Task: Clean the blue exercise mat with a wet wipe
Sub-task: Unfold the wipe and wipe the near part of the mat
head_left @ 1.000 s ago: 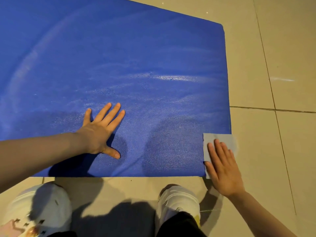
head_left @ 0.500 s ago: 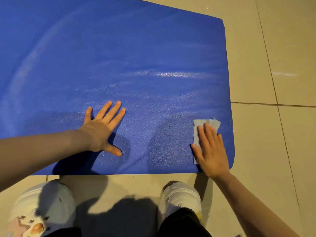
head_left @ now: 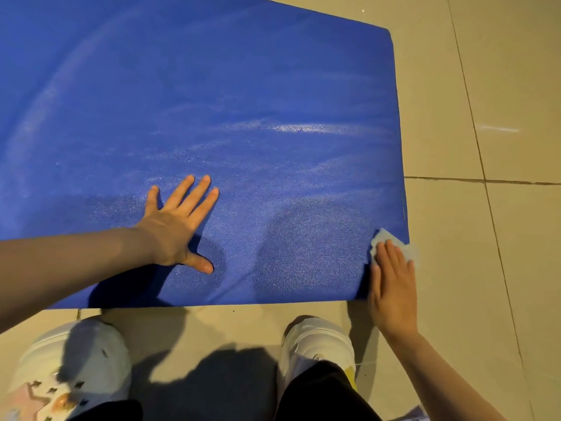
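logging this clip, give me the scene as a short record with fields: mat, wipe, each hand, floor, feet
mat: blue exercise mat flat on the floor, sheen streaks across it
wipe: wet wipe at the mat's near right corner, partly over the edge onto the tile
left hand: flat on the mat, fingers spread
right hand: straight fingers pressing the wipe
floor: beige tiles
feet: white shoes just off the mat's near edge
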`<state>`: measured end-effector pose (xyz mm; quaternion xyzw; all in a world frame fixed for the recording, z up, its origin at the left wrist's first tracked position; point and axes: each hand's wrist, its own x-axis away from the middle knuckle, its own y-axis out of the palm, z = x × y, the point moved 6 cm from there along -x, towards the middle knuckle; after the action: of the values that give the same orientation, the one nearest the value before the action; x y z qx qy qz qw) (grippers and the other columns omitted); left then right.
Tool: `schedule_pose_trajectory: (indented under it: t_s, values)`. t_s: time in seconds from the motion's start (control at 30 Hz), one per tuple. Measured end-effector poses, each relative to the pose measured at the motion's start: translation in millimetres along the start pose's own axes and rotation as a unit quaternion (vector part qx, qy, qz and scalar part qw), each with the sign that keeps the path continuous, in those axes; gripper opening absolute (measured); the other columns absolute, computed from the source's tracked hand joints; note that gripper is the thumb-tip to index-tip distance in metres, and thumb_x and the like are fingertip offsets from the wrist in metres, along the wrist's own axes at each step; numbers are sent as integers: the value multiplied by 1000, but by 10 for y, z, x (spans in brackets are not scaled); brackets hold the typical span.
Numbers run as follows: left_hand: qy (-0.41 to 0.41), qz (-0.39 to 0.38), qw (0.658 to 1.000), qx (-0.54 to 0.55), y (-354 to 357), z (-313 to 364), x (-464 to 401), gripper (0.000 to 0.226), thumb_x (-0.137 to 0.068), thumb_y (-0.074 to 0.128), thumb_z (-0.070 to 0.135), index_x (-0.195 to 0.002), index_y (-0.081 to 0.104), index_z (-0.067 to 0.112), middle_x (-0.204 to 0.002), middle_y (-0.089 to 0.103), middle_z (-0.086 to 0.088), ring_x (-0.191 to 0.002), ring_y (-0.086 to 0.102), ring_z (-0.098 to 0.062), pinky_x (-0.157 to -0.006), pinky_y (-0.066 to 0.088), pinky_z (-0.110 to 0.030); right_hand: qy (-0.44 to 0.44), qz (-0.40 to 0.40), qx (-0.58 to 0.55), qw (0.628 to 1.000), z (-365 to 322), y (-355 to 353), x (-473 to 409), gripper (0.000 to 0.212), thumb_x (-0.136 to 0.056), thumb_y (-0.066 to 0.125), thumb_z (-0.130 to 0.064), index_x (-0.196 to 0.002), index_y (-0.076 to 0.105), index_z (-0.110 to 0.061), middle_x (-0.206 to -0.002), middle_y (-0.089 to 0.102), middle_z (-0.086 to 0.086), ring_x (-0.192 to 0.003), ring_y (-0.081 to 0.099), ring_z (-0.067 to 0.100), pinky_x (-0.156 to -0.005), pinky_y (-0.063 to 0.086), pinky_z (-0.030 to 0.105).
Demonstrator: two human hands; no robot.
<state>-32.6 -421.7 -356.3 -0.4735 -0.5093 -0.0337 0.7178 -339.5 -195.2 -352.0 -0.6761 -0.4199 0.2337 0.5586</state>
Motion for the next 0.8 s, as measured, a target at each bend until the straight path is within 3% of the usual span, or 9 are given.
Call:
schedule_pose_trajectory:
  t_s: [0.1, 0.2, 0.3, 0.4, 0.5, 0.57, 0.63, 0.7, 0.8]
  values:
    - [-5, -3, 1000, 2, 2, -3, -8, 136, -57, 49, 91, -121, -52, 27, -135, -56, 6, -145, -34, -26, -115, -1, -65, -37, -27, -14, 999, -449, 70, -263, 68, -97, 17, -46, -145, 44, -8, -154, 38, 10, -146, 29, 29, -118, 9, 48]
    - [-9, -3, 1000, -2, -3, -3, -4, 137, -54, 46, 94, -123, -51, 26, -136, -55, 6, -146, -33, -26, -115, 0, -65, -160, -91, -1, 983, -942, 203, -425, 66, -97, 21, -49, -146, 44, -13, -156, 36, 7, -146, 28, 30, -118, 13, 56]
    - [-8, -3, 1000, 0, -25, -2, 8, 136, -41, 32, 96, -123, -50, 26, -136, -54, 5, -146, -32, -25, -115, 0, -65, -337, -129, 4, 933, -1531, 372, -373, 59, -97, 31, -44, -142, 50, -12, -151, 42, 10, -141, 36, 36, -116, 19, 57]
    - [-8, -7, 1000, 3, -17, -4, -3, 136, -51, 43, 95, -121, -52, 29, -135, -57, 7, -144, -36, -24, -115, -3, -64, -454, -172, 35, 874, -1980, 548, -294, 61, -98, 22, -44, -148, 41, -17, -157, 34, 5, -146, 28, 29, -117, 3, 42]
    - [-8, -10, 1000, 0, -14, -7, -4, 135, -59, 50, 92, -118, -54, 30, -136, -57, 7, -143, -38, -23, -115, -4, -64, -402, -131, 43, 905, -1827, 559, -610, 64, -103, 11, -49, -149, 40, -15, -156, 34, 10, -144, 32, 32, -116, 13, 44]
    - [-7, -12, 1000, -2, -8, -8, 7, 134, -60, 50, 91, -118, -54, 30, -136, -56, 6, -143, -37, -23, -115, -4, -64, -284, -61, 36, 956, -1345, 437, -927, 65, -104, 13, -51, -149, 40, -13, -156, 34, 13, -143, 32, 35, -113, 27, 52]
    - [-5, -11, 1000, -9, -3, -6, 9, 134, -60, 48, 92, -118, -54, 29, -136, -56, 5, -143, -37, -24, -115, -4, -65, -163, -36, 40, 985, -751, 283, -1120, 67, -101, 15, -54, -153, 32, -14, -160, 25, 12, -147, 22, 35, -116, 23, 56]
    - [-4, -6, 1000, -14, 3, -9, 5, 134, -60, 47, 93, -118, -55, 28, -136, -57, 5, -143, -37, -25, -114, -3, -65, -107, -32, 54, 992, -359, 180, -1161, 72, -101, 10, -57, -153, 28, -11, -160, 22, 16, -147, 20, 38, -115, 22, 58]
    - [2, -4, 1000, -8, 2, -18, 10, 133, -56, 42, 95, -118, -55, 29, -130, -61, 7, -143, -37, -24, -114, -3, -66, -116, -36, 77, 990, -373, 217, -986, 71, -102, 4, -55, -153, 21, -9, -160, 20, 18, -147, 19, 42, -115, 21, 61]
